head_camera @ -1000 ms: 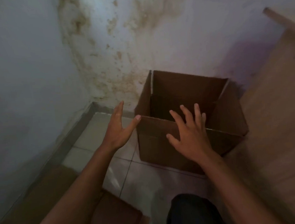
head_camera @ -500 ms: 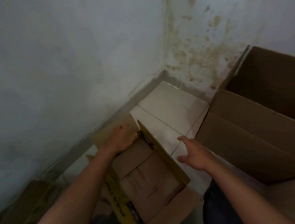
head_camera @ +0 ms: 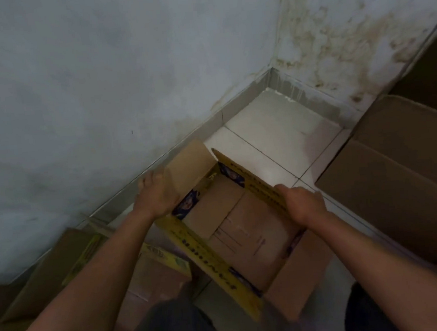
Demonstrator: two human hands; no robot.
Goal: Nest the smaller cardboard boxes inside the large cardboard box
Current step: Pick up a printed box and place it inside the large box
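Observation:
A smaller cardboard box with yellow printed flaps stands open on the floor between my knees. My left hand grips its far left flap and my right hand grips its right yellow flap. The large plain cardboard box stands open at the right, its far side cut off by the frame edge. The two boxes are apart, with a strip of tile between them.
More cardboard boxes with yellow print lie at the lower left along the wall. A stained white wall corner closes the space ahead. Pale floor tiles lie between the corner and the boxes. My dark trousers fill the bottom edge.
My view swung left from the large box to the smaller one. My right hand moved from the floor gap onto the right flap; my left hand stays on the left flap.

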